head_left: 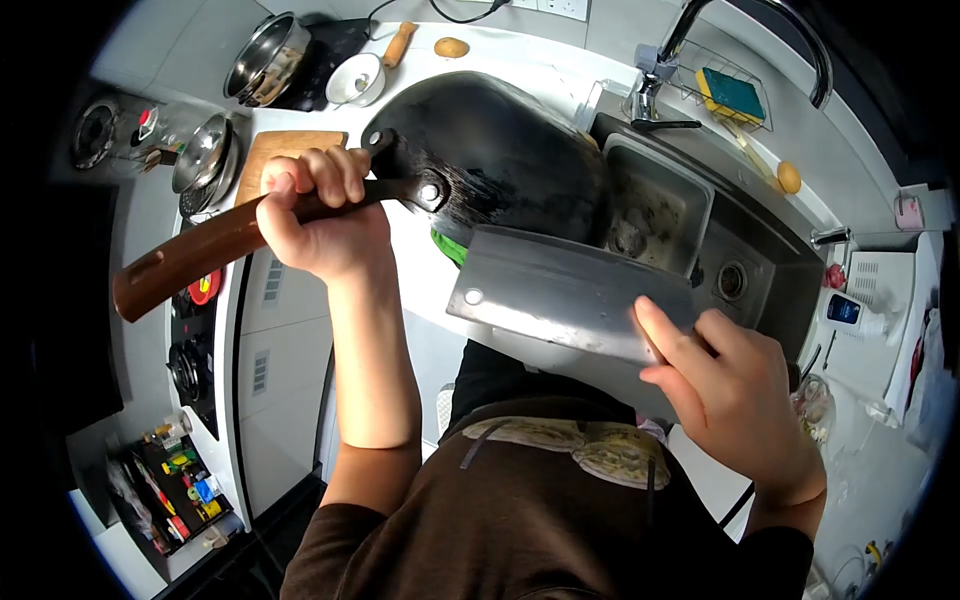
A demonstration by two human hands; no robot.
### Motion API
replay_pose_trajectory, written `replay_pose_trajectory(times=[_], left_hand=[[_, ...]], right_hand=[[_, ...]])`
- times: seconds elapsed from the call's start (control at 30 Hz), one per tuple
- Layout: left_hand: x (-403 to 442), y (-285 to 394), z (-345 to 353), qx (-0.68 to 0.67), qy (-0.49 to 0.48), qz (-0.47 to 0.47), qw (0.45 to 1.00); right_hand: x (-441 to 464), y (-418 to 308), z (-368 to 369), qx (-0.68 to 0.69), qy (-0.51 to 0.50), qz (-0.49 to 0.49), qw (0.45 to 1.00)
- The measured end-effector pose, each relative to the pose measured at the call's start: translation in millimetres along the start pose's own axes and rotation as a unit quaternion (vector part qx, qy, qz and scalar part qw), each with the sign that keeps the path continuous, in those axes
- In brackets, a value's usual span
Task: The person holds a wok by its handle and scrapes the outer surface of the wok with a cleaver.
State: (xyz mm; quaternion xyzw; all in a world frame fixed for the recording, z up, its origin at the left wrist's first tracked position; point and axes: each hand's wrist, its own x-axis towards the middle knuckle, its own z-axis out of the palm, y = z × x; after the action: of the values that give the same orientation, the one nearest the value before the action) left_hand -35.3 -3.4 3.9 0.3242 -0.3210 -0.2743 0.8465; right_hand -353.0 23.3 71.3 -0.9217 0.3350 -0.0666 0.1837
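My left hand point(325, 210) is wrapped round the brown wooden handle of a black wok point(500, 150). The wok is tilted, its dark outer side facing me, with scraped marks near the handle rivets. In my right hand point(730, 395) is a wide cleaver point(570, 295), its index finger stretched along the blade. The blade lies flat toward me, with a round hole at its far corner, just below the wok's lower edge. Whether the blade touches the wok I cannot tell. Most of the cleaver's handle is hidden in my palm.
The sink point(735, 270) lies right of the wok, with a faucet point(655, 90) behind it. A sponge point(730, 95) sits in a wire rack. Behind the wok are a white bowl point(356, 80) and a potato point(451, 47). At left is a cutting board point(285, 150).
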Motion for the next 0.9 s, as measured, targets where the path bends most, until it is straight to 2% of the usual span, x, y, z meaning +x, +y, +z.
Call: replay_pose_trajectory(times=[0.1,0.17,0.23,0.33,0.57,0.67,0.77,0.9], left_hand=[[0,0,-1,0.007,-0.001,0.0,1.0],[1,2,-3,0.01,0.009,0.003,1.0],[0,0,0,0.017,0.037,0.003,0.999],[-2,-1,1,0.004,-0.001,-0.005,1.0],[-2,0,-1,0.014,-0.003,0.004,1.0],[-4,-1,5,0.009,-0.01,0.004,1.0],[-3,-2,1,0.013,-0.03,0.013,0.999],[0,-1,-1,0.005,-0.001,0.003,1.0]], right_hand=[[1,0,1,0.022,0.007,-0.004,1.0],[-8,2,-1,0.003,-0.026,0.017,1.0],[-5,2,-1,0.001,-0.005,0.011,1.0],[-1,0,0,0.007,0.017,0.004,1.0],[-7,2,0,0.002,-0.012,0.026,1.0],[2,4,3,0.016,0.036,-0.011,0.999],[-4,5,1,-0.004,0.008,0.004,1.0],[-8,7,1,0.002,0.026,0.009,1.0]])
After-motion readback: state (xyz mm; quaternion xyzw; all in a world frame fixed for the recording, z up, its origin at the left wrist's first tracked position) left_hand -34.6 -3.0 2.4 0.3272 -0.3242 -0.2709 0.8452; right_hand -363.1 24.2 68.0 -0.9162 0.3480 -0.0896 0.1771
